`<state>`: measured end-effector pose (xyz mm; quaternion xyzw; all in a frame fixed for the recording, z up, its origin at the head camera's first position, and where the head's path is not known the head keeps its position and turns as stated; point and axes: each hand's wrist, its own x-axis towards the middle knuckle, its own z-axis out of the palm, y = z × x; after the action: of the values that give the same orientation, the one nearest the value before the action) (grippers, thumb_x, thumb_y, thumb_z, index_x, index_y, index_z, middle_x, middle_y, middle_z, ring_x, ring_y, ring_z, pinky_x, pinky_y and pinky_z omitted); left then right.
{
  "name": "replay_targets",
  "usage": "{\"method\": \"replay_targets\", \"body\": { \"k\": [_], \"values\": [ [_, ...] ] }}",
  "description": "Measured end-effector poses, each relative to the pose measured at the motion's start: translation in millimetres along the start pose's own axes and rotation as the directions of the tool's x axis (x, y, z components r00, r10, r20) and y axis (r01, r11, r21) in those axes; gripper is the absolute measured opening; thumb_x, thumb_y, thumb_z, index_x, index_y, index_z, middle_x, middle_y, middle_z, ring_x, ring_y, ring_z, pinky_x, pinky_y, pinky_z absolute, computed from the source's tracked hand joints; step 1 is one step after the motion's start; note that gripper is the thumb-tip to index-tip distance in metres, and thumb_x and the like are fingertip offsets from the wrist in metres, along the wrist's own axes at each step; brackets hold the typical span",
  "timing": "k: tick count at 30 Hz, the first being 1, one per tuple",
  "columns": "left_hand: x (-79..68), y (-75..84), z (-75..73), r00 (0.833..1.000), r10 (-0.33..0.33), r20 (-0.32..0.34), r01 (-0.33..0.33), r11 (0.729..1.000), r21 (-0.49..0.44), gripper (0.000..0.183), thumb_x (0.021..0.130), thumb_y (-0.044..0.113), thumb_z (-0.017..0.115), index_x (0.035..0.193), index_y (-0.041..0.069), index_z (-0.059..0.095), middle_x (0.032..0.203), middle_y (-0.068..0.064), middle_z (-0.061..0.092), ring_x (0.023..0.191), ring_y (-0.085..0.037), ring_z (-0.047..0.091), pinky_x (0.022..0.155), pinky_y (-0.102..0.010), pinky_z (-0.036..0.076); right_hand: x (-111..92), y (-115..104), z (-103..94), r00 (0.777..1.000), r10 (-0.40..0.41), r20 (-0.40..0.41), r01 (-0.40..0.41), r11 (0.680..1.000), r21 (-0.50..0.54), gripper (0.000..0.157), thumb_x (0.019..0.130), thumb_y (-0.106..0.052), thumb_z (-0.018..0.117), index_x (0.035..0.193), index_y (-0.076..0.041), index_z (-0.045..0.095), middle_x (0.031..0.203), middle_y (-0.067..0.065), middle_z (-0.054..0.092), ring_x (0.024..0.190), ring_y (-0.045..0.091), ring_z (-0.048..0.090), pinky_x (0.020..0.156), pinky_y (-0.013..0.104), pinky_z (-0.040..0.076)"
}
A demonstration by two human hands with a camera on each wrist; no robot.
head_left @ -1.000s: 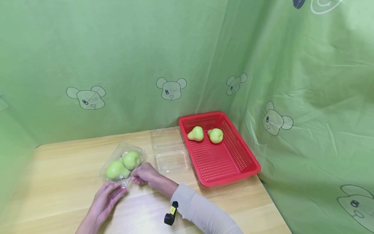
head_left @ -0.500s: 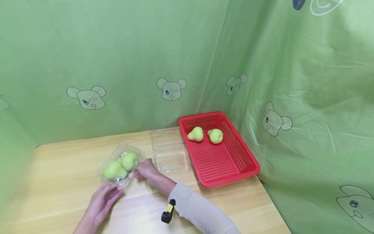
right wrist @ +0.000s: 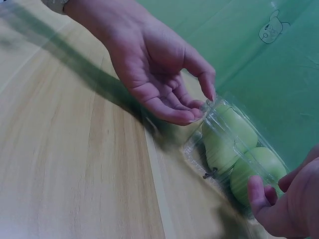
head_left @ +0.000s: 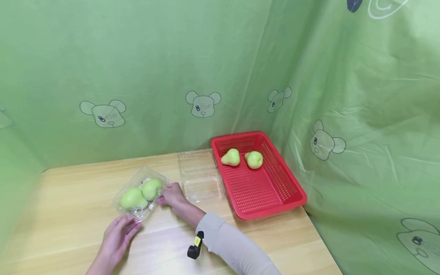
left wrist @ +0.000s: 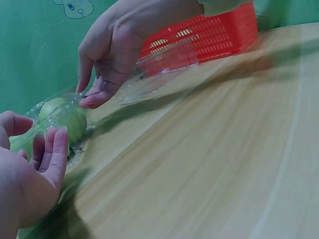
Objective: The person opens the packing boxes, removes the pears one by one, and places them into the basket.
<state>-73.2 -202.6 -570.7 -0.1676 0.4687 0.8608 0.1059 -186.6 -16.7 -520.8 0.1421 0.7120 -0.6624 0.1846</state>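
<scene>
1. left hand (head_left: pixel 118 233) and clear box (head_left: pixel 146 173) have shifted slightly left; right hand (head_left: pixel 173 194) has moved farther along the box's side.
2. on the table (head_left: pixel 68 214), the box holds two pears (head_left: pixel 132 198), its long axis running near left to far right.
3. right hand pinches its right long side; the box lies leftward.
4. left hand grips the near corner; the box lies ahead. both touch it, neither nearer.

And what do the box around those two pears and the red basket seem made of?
The box looks like thin, glossy clear plastic: the pears show through and its edges catch light. The basket is probably moulded plastic, fairly smooth, with regular slots.
</scene>
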Motion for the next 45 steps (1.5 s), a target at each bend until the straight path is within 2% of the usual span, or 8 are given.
{"method": "replay_targets", "body": {
  "k": [5, 10, 15, 18, 23, 30, 37, 45],
  "values": [
    [-3.8, -4.8, 6.0, 1.0, 0.031, 0.002, -0.031, 0.999, -0.021, 0.014, 0.109, 0.023, 0.051, 0.11, 0.016, 0.064, 0.105, 0.002, 0.075, 0.102, -0.012, 0.074, 0.101, -0.029, 0.059, -1, 1, 0.0, 1.0, 0.011, -0.003, -0.011, 0.999, 0.036, 0.058, 0.09, 0.014, 0.058, 0.147, 0.01, 0.045, 0.102, 0.02, 0.073, 0.084, 0.033, 0.076, 0.079, 0.039, 0.066],
    [-5.0, -9.4, 12.4, 0.996, 0.086, 0.002, -0.086, 0.994, -0.062, 0.02, 0.11, 0.024, 0.048, 0.112, 0.011, 0.064, 0.105, -0.005, 0.077, 0.103, -0.018, 0.077, 0.1, -0.032, 0.059, -3, 2, 1.0, 1.0, 0.016, -0.001, -0.016, 0.999, 0.046, 0.055, 0.091, 0.013, 0.059, 0.145, 0.01, 0.048, 0.097, 0.019, 0.072, 0.083, 0.032, 0.076, 0.081, 0.04, 0.066],
    [-5.3, -11.8, 16.9, 0.993, 0.119, -0.026, -0.121, 0.988, -0.094, 0.022, 0.111, 0.026, 0.046, 0.119, 0.01, 0.059, 0.111, -0.007, 0.076, 0.108, -0.02, 0.077, 0.102, -0.033, 0.058, -7, 5, 1.4, 1.0, 0.017, 0.009, -0.017, 0.999, 0.052, 0.047, 0.092, 0.012, 0.06, 0.138, 0.012, 0.052, 0.092, 0.023, 0.075, 0.073, 0.027, 0.076, 0.071, 0.034, 0.066],
    [-4.3, -12.0, 19.6, 0.989, 0.13, -0.065, -0.136, 0.984, -0.111, 0.023, 0.112, 0.025, 0.044, 0.122, 0.008, 0.056, 0.112, -0.007, 0.077, 0.111, -0.021, 0.076, 0.103, -0.034, 0.057, -9, 7, 1.0, 0.999, 0.017, 0.029, -0.018, 0.999, 0.041, 0.033, 0.094, 0.009, 0.06, 0.126, 0.011, 0.059, 0.09, 0.021, 0.076, 0.072, 0.025, 0.077, 0.069, 0.031, 0.066],
    [-0.6, -11.0, 26.8, 0.976, 0.101, -0.192, -0.134, 0.977, -0.168, 0.022, 0.11, 0.022, 0.047, 0.123, 0.004, 0.051, 0.109, -0.007, 0.078, 0.112, -0.022, 0.076, 0.101, -0.034, 0.058, -12, 9, -0.5, 0.997, 0.044, 0.066, -0.046, 0.999, 0.027, 0.01, 0.094, 0.003, 0.063, 0.1, 0.004, 0.071, 0.087, 0.017, 0.076, 0.073, 0.022, 0.076, 0.072, 0.031, 0.066],
    [0.8, -12.9, 37.0, 0.943, 0.07, -0.324, -0.147, 0.965, -0.219, 0.029, 0.108, 0.022, 0.055, 0.131, 0.005, 0.05, 0.107, -0.006, 0.078, 0.111, -0.022, 0.076, 0.101, -0.033, 0.058, -14, 14, -2.4, 0.993, 0.041, 0.112, -0.048, 0.997, 0.063, 0.015, 0.097, -0.003, 0.061, 0.108, 0.004, 0.07, 0.094, 0.019, 0.078, 0.086, 0.032, 0.079, 0.074, 0.032, 0.066],
    [5.6, -16.9, 46.1, 0.928, 0.079, -0.365, -0.177, 0.954, -0.242, 0.025, 0.104, 0.017, 0.063, 0.124, 0.004, 0.057, 0.108, -0.005, 0.079, 0.11, -0.022, 0.077, 0.098, -0.032, 0.059, -15, 19, -3.2, 0.992, 0.036, 0.118, -0.046, 0.995, 0.083, 0.02, 0.1, -0.009, 0.059, 0.112, 0.003, 0.07, 0.097, 0.018, 0.079, 0.089, 0.032, 0.079, 0.079, 0.034, 0.066],
    [11.3, -18.1, 55.0, 0.918, 0.038, -0.394, -0.173, 0.934, -0.312, 0.026, 0.099, 0.014, 0.07, 0.122, 0.005, 0.062, 0.103, -0.007, 0.081, 0.104, -0.019, 0.078, 0.098, -0.031, 0.059, -18, 23, -3.2, 0.99, 0.058, 0.131, -0.07, 0.994, 0.086, 0.018, 0.098, -0.012, 0.062, 0.108, 0.0, 0.072, 0.096, 0.015, 0.08, 0.089, 0.03, 0.079, 0.083, 0.037, 0.066]
  ]
}}
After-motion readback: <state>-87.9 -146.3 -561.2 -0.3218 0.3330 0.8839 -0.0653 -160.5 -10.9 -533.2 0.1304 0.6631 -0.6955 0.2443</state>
